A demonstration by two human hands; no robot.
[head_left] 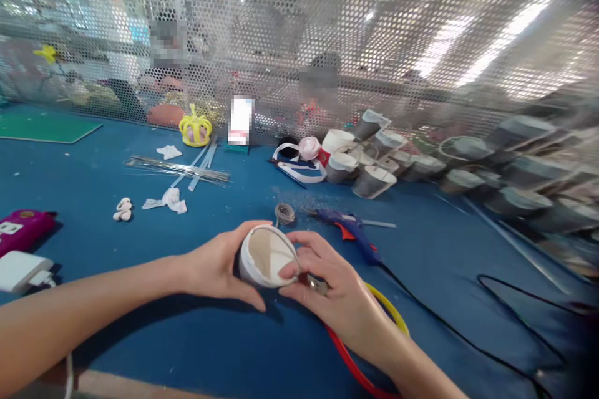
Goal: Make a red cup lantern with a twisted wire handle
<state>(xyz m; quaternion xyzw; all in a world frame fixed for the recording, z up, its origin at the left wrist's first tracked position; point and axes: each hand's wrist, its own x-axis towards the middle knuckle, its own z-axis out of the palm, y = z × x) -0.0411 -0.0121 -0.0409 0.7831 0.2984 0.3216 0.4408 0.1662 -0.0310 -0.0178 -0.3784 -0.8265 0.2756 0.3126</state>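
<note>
Blue, matt sheeting covers your desk, flecked with pale debris; behind it rises a perforated metal screen, its round holes set close. Stacked to your right are grey cups, tapered, with pale cloth-like tops. At front centre, your left hand is curved around the side of the work, thumb spread beneath. Your right hand is narrowed to a pinch at the right side of the rim, the fingertips reaching just inside. Pliers with glossy red and yellow handles show beneath that palm; whether you grip them cannot be told. Nearby, beyond your right hand, lies a glue gun, smooth blue plastic with a red trigger, its nozzle pointing left.

Between your hands, the white cup is raised and tilted, its mouth turned towards you: round, matt, fibrous-looking, beige within. Step in hand, as judged: you are fitting thin grey wire along the lip. Your next move appears to call for a steady left hold and light, even finger pressure, so that the wire follows the curve without denting the wall. Smallest item noted: a loose wire coil, just beyond the cup.
</note>
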